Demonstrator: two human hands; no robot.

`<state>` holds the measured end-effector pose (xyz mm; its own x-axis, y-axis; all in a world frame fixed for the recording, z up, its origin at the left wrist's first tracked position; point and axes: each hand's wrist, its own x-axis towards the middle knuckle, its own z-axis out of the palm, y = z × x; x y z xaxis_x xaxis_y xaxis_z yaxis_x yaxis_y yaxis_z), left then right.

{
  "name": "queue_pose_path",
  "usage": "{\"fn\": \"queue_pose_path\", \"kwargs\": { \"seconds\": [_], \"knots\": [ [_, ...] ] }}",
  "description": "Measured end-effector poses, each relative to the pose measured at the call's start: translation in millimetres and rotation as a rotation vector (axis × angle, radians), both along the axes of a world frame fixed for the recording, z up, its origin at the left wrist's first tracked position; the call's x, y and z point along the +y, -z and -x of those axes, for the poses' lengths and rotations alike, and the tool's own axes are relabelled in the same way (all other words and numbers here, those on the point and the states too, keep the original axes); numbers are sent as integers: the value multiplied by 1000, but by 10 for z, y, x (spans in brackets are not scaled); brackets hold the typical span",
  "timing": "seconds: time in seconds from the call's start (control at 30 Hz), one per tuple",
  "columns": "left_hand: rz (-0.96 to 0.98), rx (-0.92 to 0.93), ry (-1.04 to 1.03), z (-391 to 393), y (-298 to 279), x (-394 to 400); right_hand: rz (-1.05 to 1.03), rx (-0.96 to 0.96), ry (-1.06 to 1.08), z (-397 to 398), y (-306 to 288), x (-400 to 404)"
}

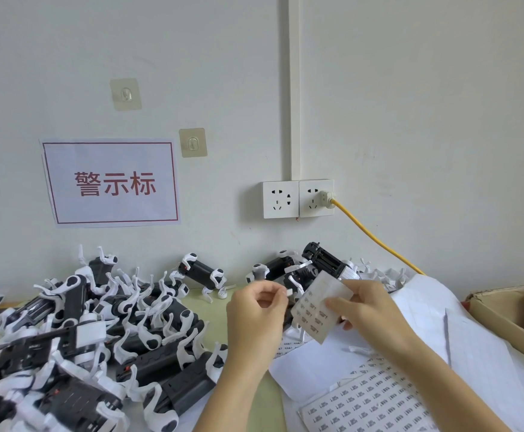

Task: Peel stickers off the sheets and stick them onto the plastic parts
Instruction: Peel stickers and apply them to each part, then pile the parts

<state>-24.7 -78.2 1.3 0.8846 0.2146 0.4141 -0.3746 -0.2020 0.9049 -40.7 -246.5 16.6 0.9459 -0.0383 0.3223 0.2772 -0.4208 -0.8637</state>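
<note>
The right hand (370, 310) grips a small sheet (318, 310) raised over the table; the left hand (259, 310) pinches a sticker (289, 292) just peeled from it; peeling seems done; next, pressing it squarely onto a part (167, 353) from the pile at left.

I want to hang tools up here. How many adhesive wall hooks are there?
2. One hook is high on the wall, above the red-bordered sign; the other hook is lower, by the sign's upper right corner.

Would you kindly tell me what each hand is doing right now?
Left hand: pinching a small sticker.
Right hand: holding a sticker sheet.
</note>
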Motion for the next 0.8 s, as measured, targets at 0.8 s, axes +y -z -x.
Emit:
{"fn": "queue_pose_path", "kwargs": {
  "seconds": [0.8],
  "knots": [
    [237, 74, -121, 4, -21, -29, 85, -158, -191, 190, 32, 486]
  ]
}}
